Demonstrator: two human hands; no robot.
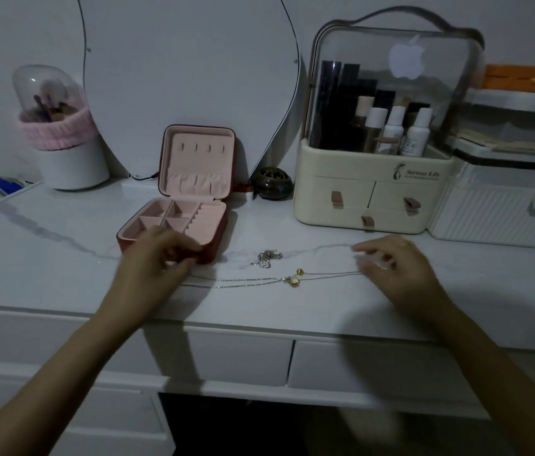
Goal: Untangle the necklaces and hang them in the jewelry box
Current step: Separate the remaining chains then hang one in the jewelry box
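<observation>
A thin silver necklace [246, 282] with small gold pendants lies stretched across the white marble table between my hands. My left hand [157, 258] pinches its left end just in front of the jewelry box. My right hand [391, 264] pinches its right end. A second silver necklace [267, 257] sits bunched in a small heap behind the stretched chain. The red jewelry box [217, 225] stands open, its pink lid upright with a row of hooks and its compartments bare.
A cream cosmetic organizer [371, 205] with bottles stands at the back right, a small dark round pot [272, 184] beside the box. A brush holder with a pink band [62, 136] is back left, a mirror [190, 77] behind. The table's front edge [259, 329] runs above white drawers.
</observation>
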